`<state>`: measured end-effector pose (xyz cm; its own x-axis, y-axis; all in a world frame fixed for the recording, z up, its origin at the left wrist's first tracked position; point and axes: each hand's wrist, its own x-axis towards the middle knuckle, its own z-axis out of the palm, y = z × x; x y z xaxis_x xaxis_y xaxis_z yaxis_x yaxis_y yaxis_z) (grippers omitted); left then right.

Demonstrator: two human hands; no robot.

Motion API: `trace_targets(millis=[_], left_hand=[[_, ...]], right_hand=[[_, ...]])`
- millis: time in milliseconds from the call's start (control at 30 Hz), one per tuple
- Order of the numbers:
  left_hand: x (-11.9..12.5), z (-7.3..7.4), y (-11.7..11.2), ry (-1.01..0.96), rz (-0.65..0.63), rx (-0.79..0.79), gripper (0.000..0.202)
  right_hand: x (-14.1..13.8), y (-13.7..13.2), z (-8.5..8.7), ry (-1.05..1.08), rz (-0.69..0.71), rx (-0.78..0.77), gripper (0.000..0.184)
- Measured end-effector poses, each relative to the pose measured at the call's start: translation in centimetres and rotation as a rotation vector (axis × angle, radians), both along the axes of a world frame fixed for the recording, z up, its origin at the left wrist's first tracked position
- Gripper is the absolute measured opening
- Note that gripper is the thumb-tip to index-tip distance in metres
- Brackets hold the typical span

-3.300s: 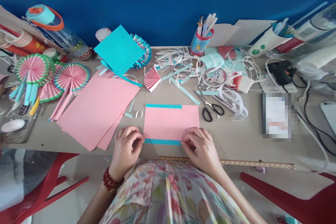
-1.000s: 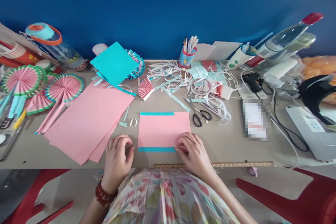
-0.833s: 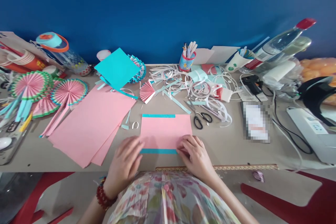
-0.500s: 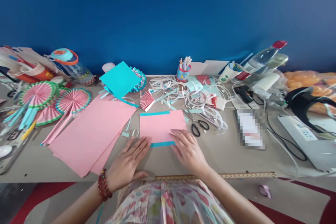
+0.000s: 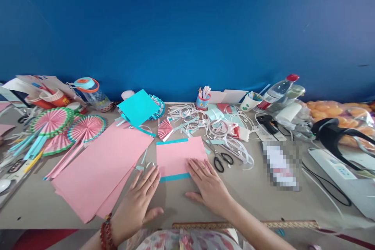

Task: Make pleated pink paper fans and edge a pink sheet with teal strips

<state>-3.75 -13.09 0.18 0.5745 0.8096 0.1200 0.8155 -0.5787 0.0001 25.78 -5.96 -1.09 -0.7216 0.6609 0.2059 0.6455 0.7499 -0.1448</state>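
Note:
A pink paper sheet with a blue strip along part of its far edge and another along its near edge lies flat on the table. My right hand rests on its near right part, fingers stretched out, covering that corner. At the sheet's left edge is my left hand, its fingers straight and thumb spread; whether the fingertips touch the paper I cannot tell. Neither hand grips anything. Just right of the sheet lie black-handled scissors. A small folded pink paper fan sits behind the sheet's left corner.
Large pink sheets lie to the left, beside pleated paper rosettes. A turquoise sheet, paper scraps and a pen cup stand further back. On the right are a glue gun, a plastic bottle and a power strip.
My left hand has slid left off the near blue strip to the sheet's edge. My right hand stays on the sheet, its thumb now spread. The camera view has tilted upward.

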Motion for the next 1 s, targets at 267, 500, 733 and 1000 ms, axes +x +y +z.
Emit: trace_targets(millis=[267, 500, 733, 1000], left_hand=[[3.5, -0.9, 9.2, -0.068, 0.114, 0.053, 0.064], [2.5, -3.4, 9.8, -0.037, 0.04, 0.059, 0.069], [1.6, -2.6, 9.9, 0.001, 0.01, 0.058, 0.071], [3.7, -3.1, 8.2, -0.049, -0.091, -0.039, 0.08]], right_hand=[[-6.5, 7.9, -1.1, 0.07, -0.09, -0.048, 0.074], [-5.9, 8.3, -2.9, 0.038, -0.079, -0.035, 0.083], [-4.4, 7.1, -2.8, 0.086, -0.097, -0.045, 0.084], [-3.9, 8.9, 0.1, 0.084, -0.109, -0.149, 0.034]])
